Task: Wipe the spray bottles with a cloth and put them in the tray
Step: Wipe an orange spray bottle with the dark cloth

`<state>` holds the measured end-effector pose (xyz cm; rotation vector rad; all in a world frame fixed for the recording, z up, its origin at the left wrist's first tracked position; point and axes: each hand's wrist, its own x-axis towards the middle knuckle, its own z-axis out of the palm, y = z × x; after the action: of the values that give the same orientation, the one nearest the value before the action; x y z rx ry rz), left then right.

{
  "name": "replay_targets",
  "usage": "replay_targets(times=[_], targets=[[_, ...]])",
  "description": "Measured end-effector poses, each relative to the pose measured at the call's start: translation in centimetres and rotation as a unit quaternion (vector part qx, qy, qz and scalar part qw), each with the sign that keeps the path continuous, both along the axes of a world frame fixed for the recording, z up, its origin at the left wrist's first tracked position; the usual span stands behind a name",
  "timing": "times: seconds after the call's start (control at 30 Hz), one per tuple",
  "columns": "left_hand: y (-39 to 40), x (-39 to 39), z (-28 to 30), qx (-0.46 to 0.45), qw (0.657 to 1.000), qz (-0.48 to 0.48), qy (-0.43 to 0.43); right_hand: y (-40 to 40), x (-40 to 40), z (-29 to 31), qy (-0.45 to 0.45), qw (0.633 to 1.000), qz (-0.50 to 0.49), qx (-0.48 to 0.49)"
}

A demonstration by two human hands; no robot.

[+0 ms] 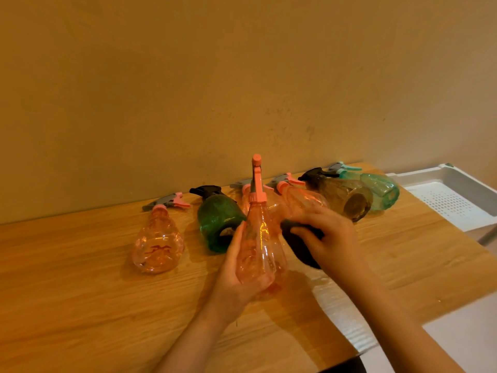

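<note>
My left hand [234,275] grips a clear pink spray bottle [258,238] from below, its pink nozzle pointing up and away. My right hand [328,235] holds a dark cloth [298,243] just to the right of that bottle's side. Several more bottles lie on their sides along the wall: a pink one [158,240] at the left, a green one [219,219], two pink ones partly hidden behind the held bottle, a brown one [347,197] and a teal one [382,189]. The white tray [454,195] stands at the right with nothing in its visible part.
The wooden table [80,278] runs along a plain wall. Its right edge falls off toward the tray, and its front right corner ends near a white surface [457,332] below.
</note>
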<state>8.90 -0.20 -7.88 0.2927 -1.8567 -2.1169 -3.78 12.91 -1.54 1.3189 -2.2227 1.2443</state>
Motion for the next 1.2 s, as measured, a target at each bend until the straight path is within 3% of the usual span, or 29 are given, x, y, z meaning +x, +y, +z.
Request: replay_targets(times=[0.23,0.5,0.9,1.0,1.2], targets=[[-0.2,0.0,-0.1,-0.007,1.000,-0.015,-0.003,-4.4,-0.9,1.5,0.086,0.995,0.022,0.051],[-0.3,0.1,0.2,-0.005,1.000,-0.010,0.005,-1.0,2.3,-1.2,0.070,0.993,0.066,0.073],[-0.2,0.1,0.3,0.002,1.000,-0.010,0.015,2.6,3.7,-2.9,0.010,0.998,0.059,0.010],[-0.3,0.1,0.1,-0.010,1.000,-0.016,0.007,1.1,2.3,-0.5,0.043,0.999,0.026,-0.015],[-0.3,0.0,-0.1,-0.010,0.999,-0.033,0.009,-4.6,-0.3,2.7,0.134,0.989,0.009,0.065]])
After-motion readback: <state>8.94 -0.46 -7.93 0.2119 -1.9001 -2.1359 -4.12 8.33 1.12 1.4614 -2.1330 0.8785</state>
